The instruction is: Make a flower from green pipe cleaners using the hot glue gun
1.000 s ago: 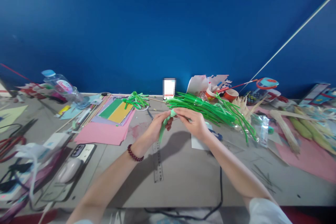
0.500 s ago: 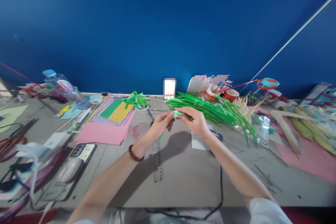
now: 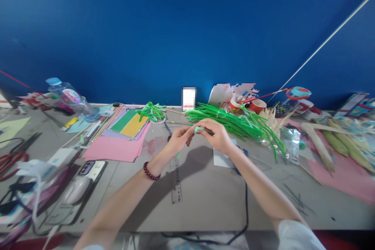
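My left hand (image 3: 181, 138) and my right hand (image 3: 214, 133) meet above the middle of the table. Both pinch a light green pipe cleaner (image 3: 198, 129), bunched up between their fingertips. Fingers cover most of it, so its exact shape is hidden; a thin green end shows below my left hand. Beneath that hand a clear ruler (image 3: 176, 181) lies on the table. Just behind my right hand spreads a bundle of bright green pipe cleaners (image 3: 225, 119). A smaller green pipe cleaner cluster (image 3: 152, 111) rests farther back, left of my hands.
Pink paper (image 3: 113, 149) with coloured sheets lies to the left, near a phone (image 3: 95, 168) and scissors (image 3: 17, 160). A plastic bottle (image 3: 68, 94) leans at the back left. Paper cups (image 3: 258, 105) stand back right, and corn husks (image 3: 336, 142) lie at the right. A blue wall rises behind.
My right fingers have closed further over the pipe cleaner, so less of its bunched part shows. The hanging end below my left hand is less visible. Both arms stay nearly in place.
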`<state>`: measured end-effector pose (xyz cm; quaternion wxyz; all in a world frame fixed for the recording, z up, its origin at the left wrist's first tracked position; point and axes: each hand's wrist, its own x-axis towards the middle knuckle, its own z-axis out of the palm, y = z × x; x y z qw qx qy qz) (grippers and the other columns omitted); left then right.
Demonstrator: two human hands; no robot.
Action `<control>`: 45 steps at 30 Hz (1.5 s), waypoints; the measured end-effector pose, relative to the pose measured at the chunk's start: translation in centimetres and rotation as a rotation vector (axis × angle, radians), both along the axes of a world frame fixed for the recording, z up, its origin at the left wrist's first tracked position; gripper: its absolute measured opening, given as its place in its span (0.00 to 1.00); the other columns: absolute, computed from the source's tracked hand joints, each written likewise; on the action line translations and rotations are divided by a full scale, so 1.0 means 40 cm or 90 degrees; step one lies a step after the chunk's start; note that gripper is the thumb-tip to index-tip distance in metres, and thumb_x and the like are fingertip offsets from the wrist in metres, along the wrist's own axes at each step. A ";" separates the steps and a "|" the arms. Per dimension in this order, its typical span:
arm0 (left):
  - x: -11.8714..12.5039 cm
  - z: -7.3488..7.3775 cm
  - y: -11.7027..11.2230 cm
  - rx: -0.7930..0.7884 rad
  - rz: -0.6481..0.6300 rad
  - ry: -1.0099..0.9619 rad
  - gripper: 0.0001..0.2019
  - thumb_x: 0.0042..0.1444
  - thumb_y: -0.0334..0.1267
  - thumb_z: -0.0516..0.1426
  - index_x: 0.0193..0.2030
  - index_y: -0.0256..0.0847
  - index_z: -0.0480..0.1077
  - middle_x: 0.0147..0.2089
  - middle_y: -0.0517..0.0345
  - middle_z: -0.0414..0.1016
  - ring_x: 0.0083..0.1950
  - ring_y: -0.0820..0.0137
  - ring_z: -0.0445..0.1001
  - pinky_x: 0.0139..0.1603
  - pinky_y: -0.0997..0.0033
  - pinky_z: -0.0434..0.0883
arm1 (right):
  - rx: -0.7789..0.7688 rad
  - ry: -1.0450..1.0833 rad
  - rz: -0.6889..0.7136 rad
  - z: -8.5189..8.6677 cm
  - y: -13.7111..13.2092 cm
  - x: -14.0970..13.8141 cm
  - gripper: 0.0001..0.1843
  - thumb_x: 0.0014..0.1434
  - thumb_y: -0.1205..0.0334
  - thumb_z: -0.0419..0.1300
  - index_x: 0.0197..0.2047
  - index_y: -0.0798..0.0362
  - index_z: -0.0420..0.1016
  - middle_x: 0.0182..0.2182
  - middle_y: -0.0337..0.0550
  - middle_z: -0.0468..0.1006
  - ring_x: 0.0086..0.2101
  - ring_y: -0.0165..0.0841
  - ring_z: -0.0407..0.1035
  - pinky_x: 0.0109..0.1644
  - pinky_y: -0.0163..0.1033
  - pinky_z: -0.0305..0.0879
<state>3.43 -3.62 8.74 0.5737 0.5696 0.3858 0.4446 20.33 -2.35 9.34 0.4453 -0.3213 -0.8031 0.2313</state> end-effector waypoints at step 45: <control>-0.023 -0.163 -0.061 -0.274 -0.041 -0.147 0.23 0.50 0.59 0.54 0.27 0.37 0.64 0.19 0.69 0.50 0.18 0.80 0.52 0.18 0.78 0.56 | -0.030 -0.070 -0.163 -0.126 -0.111 -0.063 0.13 0.61 0.68 0.51 0.41 0.49 0.77 0.36 0.46 0.75 0.35 0.35 0.71 0.37 0.38 0.68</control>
